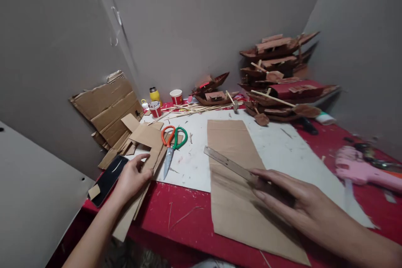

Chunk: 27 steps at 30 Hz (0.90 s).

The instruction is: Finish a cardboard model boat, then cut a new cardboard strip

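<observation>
My right hand (pixel 301 205) pinches a metal ruler (pixel 224 161) between thumb and fingers, its free end angled up and to the left. Beneath it lies a long piece of cardboard (pixel 232 201), partly hidden by the hand and its shadow. On the left, my left hand (pixel 135 176) is closed around the edge of some cut cardboard strips (pixel 155 155); part of its grip is hidden. Scissors (pixel 171 146) with one orange and one green handle rest just right of those strips, blades toward me.
A black phone-like tray (pixel 108 182) sits beside my left wrist. Folded cardboard (pixel 109 106) leans at the back left. Paper cups (pixel 176 96), a yellow bottle (pixel 155 95) and thin sticks (pixel 201 110) stand along the wall. Model boats (pixel 279 83) are stacked back right; a pink glue gun (pixel 361 167) lies right.
</observation>
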Each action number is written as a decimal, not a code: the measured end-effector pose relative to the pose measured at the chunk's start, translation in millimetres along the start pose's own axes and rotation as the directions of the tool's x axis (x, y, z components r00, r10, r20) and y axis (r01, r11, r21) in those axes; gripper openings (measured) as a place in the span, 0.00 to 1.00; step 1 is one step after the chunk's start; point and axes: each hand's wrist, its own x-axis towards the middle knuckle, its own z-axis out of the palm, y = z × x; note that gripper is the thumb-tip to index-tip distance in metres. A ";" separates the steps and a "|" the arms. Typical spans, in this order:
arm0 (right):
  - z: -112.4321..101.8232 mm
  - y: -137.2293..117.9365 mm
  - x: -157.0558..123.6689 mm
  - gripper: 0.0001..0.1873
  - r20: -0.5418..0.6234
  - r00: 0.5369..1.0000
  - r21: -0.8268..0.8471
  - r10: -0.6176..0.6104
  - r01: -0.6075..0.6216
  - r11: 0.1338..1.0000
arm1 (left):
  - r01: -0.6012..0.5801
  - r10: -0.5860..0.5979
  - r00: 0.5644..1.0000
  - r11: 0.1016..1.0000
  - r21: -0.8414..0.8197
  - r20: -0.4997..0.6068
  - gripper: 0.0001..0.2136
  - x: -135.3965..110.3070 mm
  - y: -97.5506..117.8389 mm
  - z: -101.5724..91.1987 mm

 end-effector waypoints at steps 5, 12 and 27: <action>-2.0 -6.8 1.1 0.20 0.020 1.000 0.028 -0.002 0.001 1.000 | 0.014 -0.015 0.997 1.000 -0.009 -0.081 0.22 7.6 -12.6 -14.2; -1.3 -5.5 -0.7 0.20 0.029 0.999 -0.010 -0.036 0.037 0.999 | -0.039 0.052 0.986 0.995 0.088 -0.158 0.21 25.9 -32.9 -31.8; -2.3 -6.6 -3.3 0.20 0.060 0.997 -0.023 -0.040 0.042 0.999 | -0.076 0.217 0.974 0.599 0.797 -0.070 0.21 35.0 -17.5 -46.8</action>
